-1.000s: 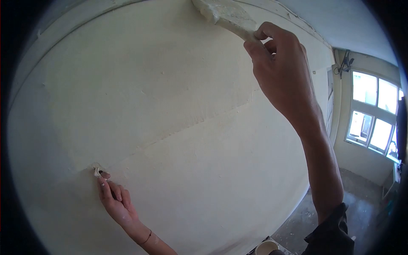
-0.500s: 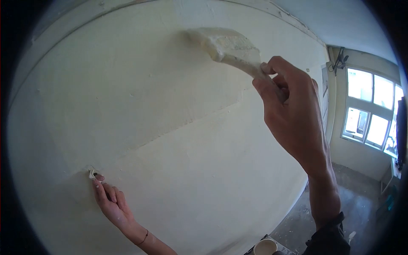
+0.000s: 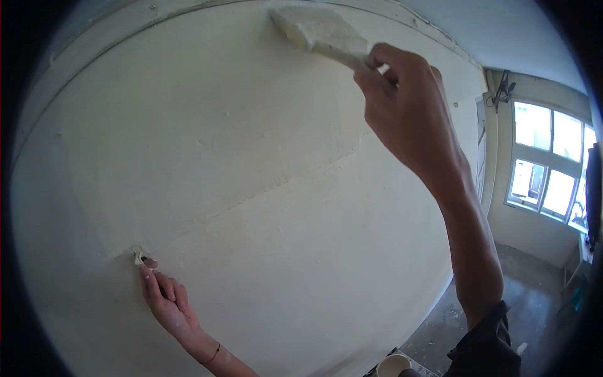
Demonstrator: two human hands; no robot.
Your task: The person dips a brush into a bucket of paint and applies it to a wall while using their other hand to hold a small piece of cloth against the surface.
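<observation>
My right hand (image 3: pixel 411 107) is raised high and closed around the handle of a wide paintbrush (image 3: pixel 326 31), coated in off-white paint. Its bristle end lies against the upper part of the cream wall (image 3: pixel 282 245), just under the ceiling trim. Low on the left, my left hand (image 3: pixel 168 301) is closed, thumb and finger pinching a small whitish piece (image 3: pixel 139 256) at a spot on the wall. What exactly that piece is cannot be made out. A thin dark bracelet circles the left wrist.
A paint container (image 3: pixel 394 364) shows at the bottom edge, partly cut off. Grey floor (image 3: pixel 524 308) with pale spots runs along the wall's right side. A window (image 3: pixel 559 160) stands at the far right, with dark and teal objects below it. Trim (image 3: pixel 433 34) borders the ceiling.
My right hand and the paintbrush have moved up and slightly left along the wall, closer to the ceiling trim. The left hand keeps nearly the same place and pinch.
</observation>
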